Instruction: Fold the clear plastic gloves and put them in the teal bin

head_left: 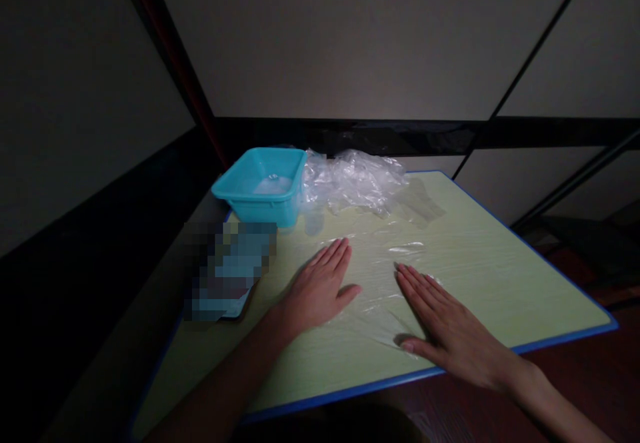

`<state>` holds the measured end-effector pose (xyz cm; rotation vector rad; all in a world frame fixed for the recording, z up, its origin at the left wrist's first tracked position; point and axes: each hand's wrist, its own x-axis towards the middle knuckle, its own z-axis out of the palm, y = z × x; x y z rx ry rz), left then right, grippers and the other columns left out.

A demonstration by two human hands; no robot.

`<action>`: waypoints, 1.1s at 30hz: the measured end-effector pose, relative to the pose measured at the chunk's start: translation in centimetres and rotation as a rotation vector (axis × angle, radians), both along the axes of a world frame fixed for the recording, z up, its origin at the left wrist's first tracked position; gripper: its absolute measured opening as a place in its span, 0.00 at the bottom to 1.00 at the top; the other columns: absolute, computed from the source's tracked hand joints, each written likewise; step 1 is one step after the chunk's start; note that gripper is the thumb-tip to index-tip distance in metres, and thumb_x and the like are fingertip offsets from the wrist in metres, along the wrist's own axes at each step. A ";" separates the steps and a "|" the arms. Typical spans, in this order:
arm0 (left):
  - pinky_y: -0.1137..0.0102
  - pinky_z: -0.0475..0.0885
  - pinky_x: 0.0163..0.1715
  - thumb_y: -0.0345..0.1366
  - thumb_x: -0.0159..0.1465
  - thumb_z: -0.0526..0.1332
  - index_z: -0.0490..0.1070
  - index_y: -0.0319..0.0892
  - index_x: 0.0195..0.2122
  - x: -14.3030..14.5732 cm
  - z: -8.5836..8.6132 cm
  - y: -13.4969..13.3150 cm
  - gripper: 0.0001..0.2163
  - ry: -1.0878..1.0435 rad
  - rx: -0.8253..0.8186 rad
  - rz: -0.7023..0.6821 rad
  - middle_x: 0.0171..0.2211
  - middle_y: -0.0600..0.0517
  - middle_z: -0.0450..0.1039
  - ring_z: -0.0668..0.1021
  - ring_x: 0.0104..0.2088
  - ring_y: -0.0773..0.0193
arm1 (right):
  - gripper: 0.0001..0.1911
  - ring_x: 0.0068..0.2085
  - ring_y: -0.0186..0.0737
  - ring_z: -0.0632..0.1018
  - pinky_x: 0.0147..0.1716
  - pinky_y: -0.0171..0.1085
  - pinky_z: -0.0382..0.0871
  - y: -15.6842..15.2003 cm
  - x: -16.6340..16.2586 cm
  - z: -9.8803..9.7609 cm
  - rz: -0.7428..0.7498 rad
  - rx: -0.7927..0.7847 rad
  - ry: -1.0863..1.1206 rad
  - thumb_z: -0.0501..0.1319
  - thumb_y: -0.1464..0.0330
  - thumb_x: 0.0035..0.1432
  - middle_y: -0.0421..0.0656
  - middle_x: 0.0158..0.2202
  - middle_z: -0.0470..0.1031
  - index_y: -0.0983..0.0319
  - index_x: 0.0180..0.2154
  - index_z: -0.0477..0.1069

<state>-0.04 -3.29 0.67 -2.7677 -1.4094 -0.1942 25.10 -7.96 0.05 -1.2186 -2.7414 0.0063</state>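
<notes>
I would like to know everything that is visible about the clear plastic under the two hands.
The clear plastic looks like thin, glossy film, spread flat but wrinkled, catching light in streaks. The pale green tabletop shows through it. The left hand and right hand rest palm down on it. Its outer edges are hard to trace.

The basin (263,210) stands on the table (525,283), heaped plastic (365,178) just right of it, a flat object (241,304) before it. Rightward and before the basin, the left hand (320,290) and right hand (445,330) rest on a plastic sheet (375,326).
</notes>
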 end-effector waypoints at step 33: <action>0.64 0.46 0.59 0.51 0.65 0.41 0.44 0.29 0.61 7.3 0.4 -2.8 0.32 -0.062 0.007 -0.138 0.63 0.40 0.42 0.45 0.63 0.57 | 0.43 0.62 0.47 0.51 0.58 0.49 0.52 0.4 0.0 -0.7 0.016 0.062 0.042 0.51 0.51 0.57 0.51 0.63 0.46 0.66 0.63 0.35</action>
